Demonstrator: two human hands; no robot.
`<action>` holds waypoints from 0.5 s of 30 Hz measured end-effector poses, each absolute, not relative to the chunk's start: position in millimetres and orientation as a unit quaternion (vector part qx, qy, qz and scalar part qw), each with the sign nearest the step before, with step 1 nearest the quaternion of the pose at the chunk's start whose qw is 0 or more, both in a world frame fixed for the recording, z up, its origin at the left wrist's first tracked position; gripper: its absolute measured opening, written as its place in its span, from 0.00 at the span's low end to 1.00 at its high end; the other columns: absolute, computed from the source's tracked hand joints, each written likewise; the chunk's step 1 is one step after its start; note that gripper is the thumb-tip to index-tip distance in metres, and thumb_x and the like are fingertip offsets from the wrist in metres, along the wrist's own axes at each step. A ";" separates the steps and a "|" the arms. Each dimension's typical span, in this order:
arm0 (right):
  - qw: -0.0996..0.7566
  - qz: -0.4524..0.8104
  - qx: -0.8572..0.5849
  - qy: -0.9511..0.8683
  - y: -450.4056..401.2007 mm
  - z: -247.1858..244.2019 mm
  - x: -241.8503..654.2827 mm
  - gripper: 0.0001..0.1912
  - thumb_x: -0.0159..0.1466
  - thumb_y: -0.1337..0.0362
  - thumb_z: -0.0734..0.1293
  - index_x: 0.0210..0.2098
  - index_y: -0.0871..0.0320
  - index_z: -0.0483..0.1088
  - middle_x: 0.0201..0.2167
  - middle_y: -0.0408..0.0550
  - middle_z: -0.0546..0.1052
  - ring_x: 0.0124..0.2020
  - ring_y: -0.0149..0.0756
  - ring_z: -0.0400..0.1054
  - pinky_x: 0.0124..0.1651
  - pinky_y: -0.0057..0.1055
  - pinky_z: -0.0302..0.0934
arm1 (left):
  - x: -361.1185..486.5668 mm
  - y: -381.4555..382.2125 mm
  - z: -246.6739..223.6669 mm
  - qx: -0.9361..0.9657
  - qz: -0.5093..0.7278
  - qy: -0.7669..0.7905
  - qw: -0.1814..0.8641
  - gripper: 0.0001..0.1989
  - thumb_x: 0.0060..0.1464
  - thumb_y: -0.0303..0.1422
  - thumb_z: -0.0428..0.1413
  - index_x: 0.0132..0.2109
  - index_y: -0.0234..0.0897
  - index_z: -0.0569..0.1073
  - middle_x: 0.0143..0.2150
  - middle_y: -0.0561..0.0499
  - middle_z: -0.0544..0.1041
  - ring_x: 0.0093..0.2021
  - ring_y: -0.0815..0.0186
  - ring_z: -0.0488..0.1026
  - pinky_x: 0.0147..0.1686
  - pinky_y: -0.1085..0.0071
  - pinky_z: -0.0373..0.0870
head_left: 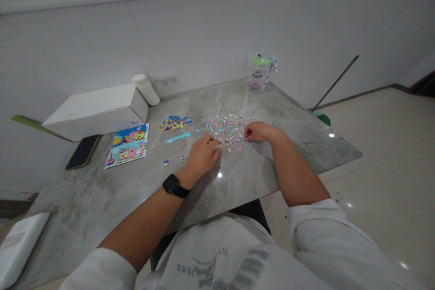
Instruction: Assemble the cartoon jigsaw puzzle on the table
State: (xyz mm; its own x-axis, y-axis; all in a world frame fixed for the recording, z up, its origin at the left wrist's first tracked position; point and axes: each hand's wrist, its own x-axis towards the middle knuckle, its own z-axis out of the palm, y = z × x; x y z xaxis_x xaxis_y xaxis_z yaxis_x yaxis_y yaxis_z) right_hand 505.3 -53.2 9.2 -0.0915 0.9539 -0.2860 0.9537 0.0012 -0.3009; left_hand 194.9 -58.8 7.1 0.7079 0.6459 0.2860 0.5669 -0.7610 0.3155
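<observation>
Loose jigsaw puzzle pieces [231, 131] lie spread on the grey table in front of me. My left hand [204, 154], with a black watch at the wrist, rests at their near left edge; its index finger reaches out to a piece and the thumb stands apart. On the right edge, my right hand [257, 132] is closed in a pinch at a small puzzle piece, mostly covered by the fingertips. A joined light-blue strip of pieces [178, 138] lies left of the spread. Behind it is a heap of blue and yellow pieces [175, 122]. Two single pieces [181, 158] [166, 162] sit near my left wrist.
A colourful picture sheet [128, 146] and a phone [83, 152] lie at the left, before a white box [97, 111]. Beside the box leans a white cylinder [146, 89] near clear glasses [165, 89]. A plastic-wrapped cup [260, 72] stands at the back right corner.
</observation>
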 end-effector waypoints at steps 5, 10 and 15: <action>0.079 0.252 -0.646 -0.717 -53.6 15.5 506.2 0.05 0.61 0.66 0.71 0.37 0.55 0.80 0.36 0.45 0.84 0.39 0.37 0.75 0.42 0.27 0.64 | 167.8 -45.9 9.0 0.894 0.257 0.345 0.130 0.14 0.66 0.31 0.55 0.54 0.39 0.80 0.51 0.43 0.77 0.53 0.55 0.75 0.58 0.55 0.74; 0.232 0.331 -0.590 -0.699 -50.6 19.9 488.5 0.09 0.62 0.59 0.69 0.39 0.58 0.77 0.36 0.46 0.82 0.38 0.36 0.74 0.43 0.30 0.66 | 136.0 -32.3 17.3 0.852 0.306 0.392 0.163 0.13 0.67 0.34 0.55 0.53 0.40 0.81 0.51 0.45 0.76 0.50 0.58 0.75 0.53 0.59 0.75; 0.356 0.353 -0.543 -0.674 -46.1 21.9 451.9 0.17 0.62 0.49 0.71 0.40 0.57 0.77 0.37 0.47 0.81 0.39 0.37 0.73 0.46 0.33 0.67 | 88.3 -7.6 34.7 0.789 0.361 0.465 0.174 0.11 0.65 0.39 0.58 0.49 0.43 0.82 0.50 0.45 0.76 0.42 0.62 0.73 0.45 0.63 0.75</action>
State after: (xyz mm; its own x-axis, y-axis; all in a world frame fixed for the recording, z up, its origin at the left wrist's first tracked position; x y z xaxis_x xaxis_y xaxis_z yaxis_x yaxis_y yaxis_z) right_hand 451.9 -46.1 21.9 -0.1566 0.9830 0.0957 0.4805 0.1605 -0.8622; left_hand 88.3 -7.6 34.7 0.3068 0.8601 0.4076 0.6093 -0.5065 0.6101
